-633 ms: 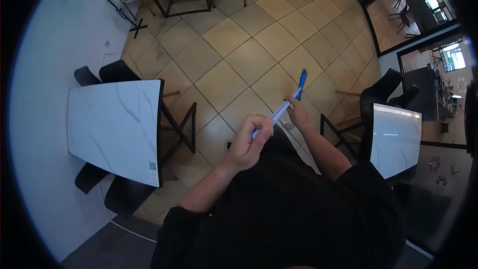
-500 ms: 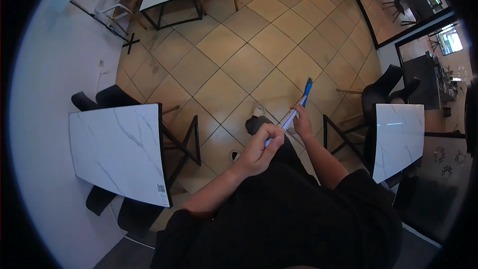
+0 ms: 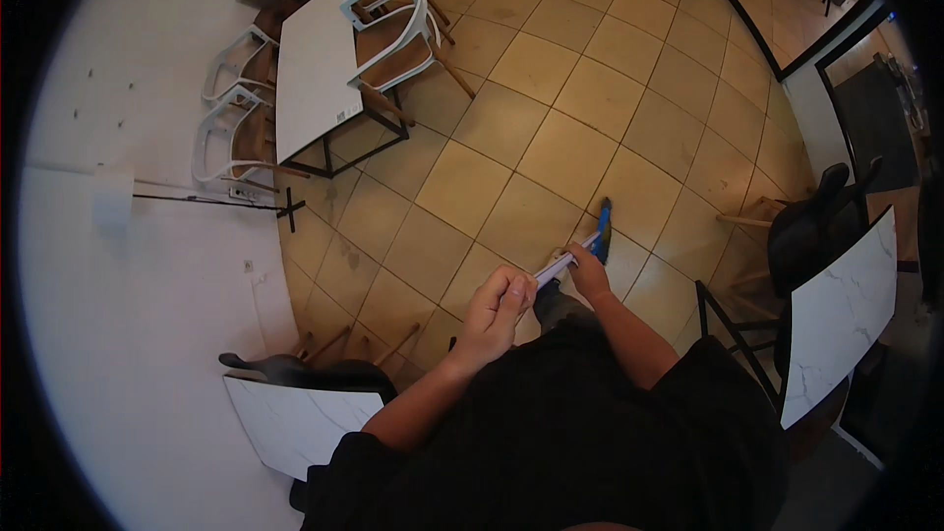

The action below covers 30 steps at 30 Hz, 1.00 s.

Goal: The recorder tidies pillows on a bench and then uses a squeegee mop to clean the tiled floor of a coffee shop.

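Note:
I hold a broom with a pale lavender handle (image 3: 554, 269) and a blue head (image 3: 602, 231) whose end looks dark. My left hand (image 3: 495, 313) is closed round the upper end of the handle, in front of my body. Farther down the handle, my right hand (image 3: 588, 271) wraps round it, close to the head. The broom slants away from me to the right, its head over the tan floor tiles (image 3: 570, 152). My legs and feet are partly covered by my arms and the handle.
At the far left stands a white table (image 3: 317, 79) with white-framed chairs (image 3: 403, 29) around it. Marble-patterned tables flank me at left (image 3: 295, 423) and right (image 3: 844, 320), with black chairs (image 3: 821, 221). A thin black-footed stand (image 3: 288, 209) is by the white wall.
My view has moved forward over the floor and turned somewhat. The far-left table and chairs appear closer, and the side tables have slid back. Both hands keep their hold on the broom.

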Each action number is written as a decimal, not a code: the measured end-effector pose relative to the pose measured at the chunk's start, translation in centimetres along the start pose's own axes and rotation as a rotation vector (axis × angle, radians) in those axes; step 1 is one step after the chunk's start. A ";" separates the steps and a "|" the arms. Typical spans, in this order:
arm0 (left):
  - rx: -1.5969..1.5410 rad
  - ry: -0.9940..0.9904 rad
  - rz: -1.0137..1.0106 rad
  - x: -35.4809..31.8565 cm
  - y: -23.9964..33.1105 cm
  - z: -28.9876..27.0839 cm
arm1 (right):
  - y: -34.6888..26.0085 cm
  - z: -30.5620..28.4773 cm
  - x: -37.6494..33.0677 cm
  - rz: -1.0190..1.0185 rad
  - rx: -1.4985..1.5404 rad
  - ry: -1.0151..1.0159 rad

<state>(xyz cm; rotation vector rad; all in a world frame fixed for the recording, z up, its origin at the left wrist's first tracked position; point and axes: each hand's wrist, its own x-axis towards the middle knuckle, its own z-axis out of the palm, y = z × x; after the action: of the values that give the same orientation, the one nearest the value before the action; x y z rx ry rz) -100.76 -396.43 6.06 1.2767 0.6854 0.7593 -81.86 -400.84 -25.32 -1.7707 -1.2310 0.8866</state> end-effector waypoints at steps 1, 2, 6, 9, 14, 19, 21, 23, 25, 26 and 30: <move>-0.014 -0.001 -0.014 2.9 1.2 -0.5 | -1.1 -0.4 3.4 -0.004 -0.011 -0.011; -0.017 -0.005 -0.022 5.8 2.3 -0.9 | -2.1 -1.1 6.5 -0.009 -0.025 -0.027; 0.095 -0.103 0.019 14.4 7.8 -0.9 | -6.7 -4.9 16.2 -0.112 -0.010 0.096; 0.199 -0.279 0.166 21.0 10.1 -2.2 | -9.0 -7.0 21.7 -0.153 -0.032 0.145; 0.117 -0.458 0.082 33.4 9.9 -6.9 | -8.7 -8.7 30.0 0.022 -0.213 0.034; 0.101 -0.386 -0.019 48.7 5.0 -11.6 | 5.7 -6.6 42.0 0.114 -0.099 0.076; 0.137 -0.391 0.005 52.1 3.8 -11.7 | 4.6 -7.9 47.6 -0.019 -0.327 0.026; 0.249 -0.467 0.027 56.0 5.5 -12.7 | -0.2 -9.2 54.5 0.060 -0.237 -0.029; 0.264 -0.464 0.129 60.3 7.1 -13.7 | -7.0 -10.4 61.3 0.166 -0.029 -0.034; 0.274 -0.467 0.222 62.0 8.0 -14.2 | -9.3 -10.1 64.6 0.168 -0.029 -0.043; 0.330 -0.576 0.326 70.5 13.0 -17.9 | -14.4 -10.3 77.2 0.039 0.030 0.027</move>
<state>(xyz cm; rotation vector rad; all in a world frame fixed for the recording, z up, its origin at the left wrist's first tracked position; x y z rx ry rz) -75.46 -327.41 13.63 1.8377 0.1321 0.5028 -56.71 -326.34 -16.05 -1.7824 -1.1640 0.8957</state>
